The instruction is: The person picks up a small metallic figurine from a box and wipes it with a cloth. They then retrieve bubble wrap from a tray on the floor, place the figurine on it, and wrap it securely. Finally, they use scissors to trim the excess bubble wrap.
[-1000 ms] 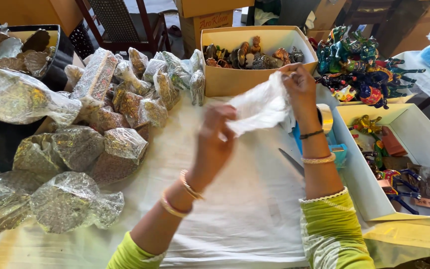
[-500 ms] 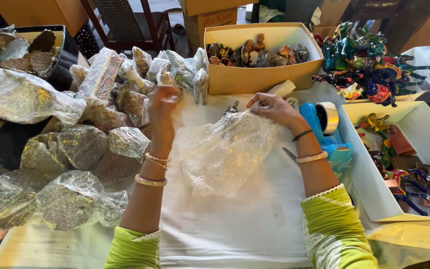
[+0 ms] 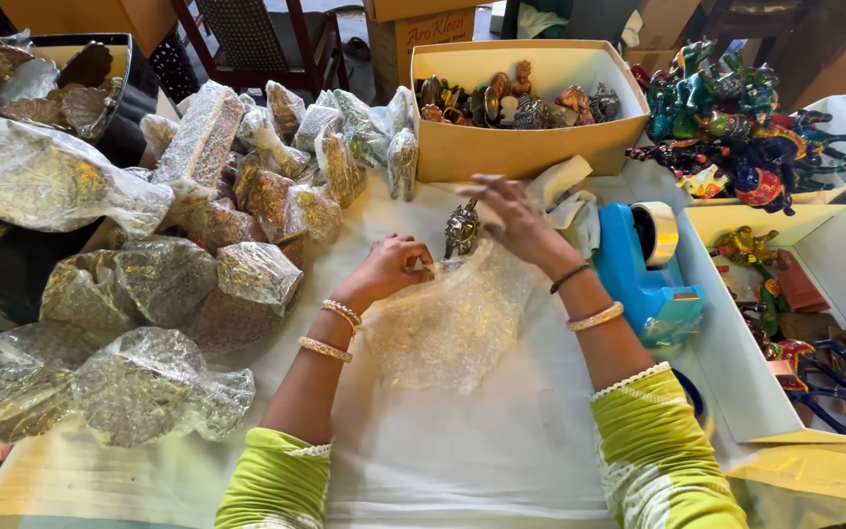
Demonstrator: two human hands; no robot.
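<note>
A sheet of clear bubble wrap (image 3: pixel 452 323) lies flat on the white table cover (image 3: pixel 443 451) in front of me. My left hand (image 3: pixel 391 267) pinches its far left edge with curled fingers. My right hand (image 3: pixel 513 220) hovers over its far right corner, fingers spread, beside a small dark metal figurine (image 3: pixel 461 228) that stands upright at the wrap's far edge. Both wrists wear bangles and the sleeves are lime green.
A cardboard box (image 3: pixel 521 147) of metal figurines stands behind the wrap. Several bubble-wrapped bundles (image 3: pixel 208 274) are heaped at the left. A blue tape dispenser (image 3: pixel 648 264) sits at the right, next to a white box (image 3: pixel 736 323) and painted figurines (image 3: pixel 736 127).
The bubble wrap was held up in the air by both hands; now it lies spread on the table. The small figurine now stands at its far edge.
</note>
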